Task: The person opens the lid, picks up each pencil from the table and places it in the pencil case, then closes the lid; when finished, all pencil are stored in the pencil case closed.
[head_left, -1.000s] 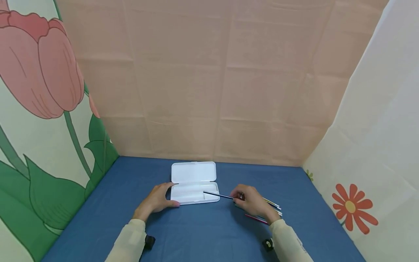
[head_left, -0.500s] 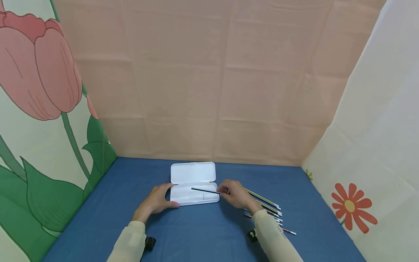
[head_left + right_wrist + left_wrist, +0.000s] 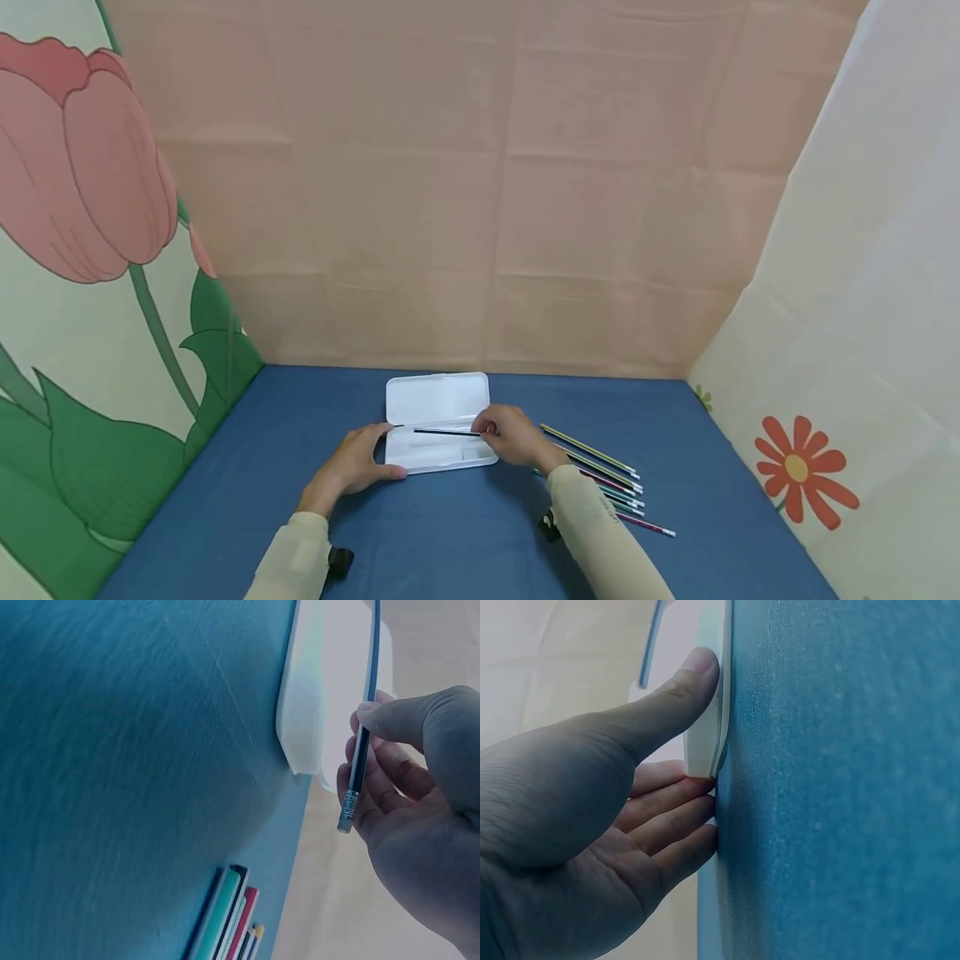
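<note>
A white pencil case (image 3: pixel 438 450) lies with its lid (image 3: pixel 437 398) raised at the back. My left hand (image 3: pixel 351 468) grips the case's left end, thumb at the front corner; in the left wrist view the thumb of the hand (image 3: pixel 592 802) lies along the case wall (image 3: pixel 705 742). My right hand (image 3: pixel 519 438) pinches a dark pencil (image 3: pixel 442 432) over the case's back part. In the right wrist view the pencil (image 3: pixel 360 754) sits between thumb and fingers of the hand (image 3: pixel 420 810), its eraser end below them.
Several pencils (image 3: pixel 592 446) lie side by side on the blue cloth (image 3: pixel 450 542) to the right of the case, partly behind the right forearm. A beige cloth (image 3: pixel 420 183) hangs behind, with patterned sheets at the left and right.
My right hand has moved left with the pencil, from beside the pencils on the cloth to over the case. The left hand has kept its hold on the case.
</note>
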Motion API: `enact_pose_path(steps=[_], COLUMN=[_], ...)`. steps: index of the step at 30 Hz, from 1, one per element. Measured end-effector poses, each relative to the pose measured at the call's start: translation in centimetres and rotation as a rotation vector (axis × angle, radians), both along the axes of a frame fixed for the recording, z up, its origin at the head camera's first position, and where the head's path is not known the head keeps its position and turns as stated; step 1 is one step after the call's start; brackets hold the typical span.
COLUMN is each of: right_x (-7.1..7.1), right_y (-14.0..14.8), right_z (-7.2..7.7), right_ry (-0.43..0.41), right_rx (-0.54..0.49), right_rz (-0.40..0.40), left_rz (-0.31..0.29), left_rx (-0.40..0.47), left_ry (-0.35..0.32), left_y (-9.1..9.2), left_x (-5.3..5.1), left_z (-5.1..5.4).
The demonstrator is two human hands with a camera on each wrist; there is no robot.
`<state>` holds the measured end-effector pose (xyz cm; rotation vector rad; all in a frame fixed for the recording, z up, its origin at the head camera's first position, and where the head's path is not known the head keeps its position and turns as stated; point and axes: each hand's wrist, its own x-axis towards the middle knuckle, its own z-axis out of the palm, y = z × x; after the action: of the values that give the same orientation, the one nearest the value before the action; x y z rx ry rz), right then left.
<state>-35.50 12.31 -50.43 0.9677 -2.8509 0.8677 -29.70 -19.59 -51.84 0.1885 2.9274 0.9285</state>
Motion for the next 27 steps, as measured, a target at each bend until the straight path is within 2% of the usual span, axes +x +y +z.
enact_pose_path(steps=[7, 17, 27], right_x=[-0.8, -1.2, -0.9], right_y=[-1.5, -3.0, -3.6], right_z=[-0.6, -1.1, -1.2], right_ry=[-0.006, -0.011, -0.127], right_rx=[-0.014, 0.008, -0.017], right_rz=[0.013, 0.013, -0.009], left_rz=[0.011, -0.003, -0.017], left_rx=[0.001, 0.019, 0.011], left_ry=[-0.009, -0.001, 0.005], left_y=[-0.2, -0.1, -0.3], left_x=[0.3, 0.2, 0.3], left_z=[0.0, 0.0, 0.0])
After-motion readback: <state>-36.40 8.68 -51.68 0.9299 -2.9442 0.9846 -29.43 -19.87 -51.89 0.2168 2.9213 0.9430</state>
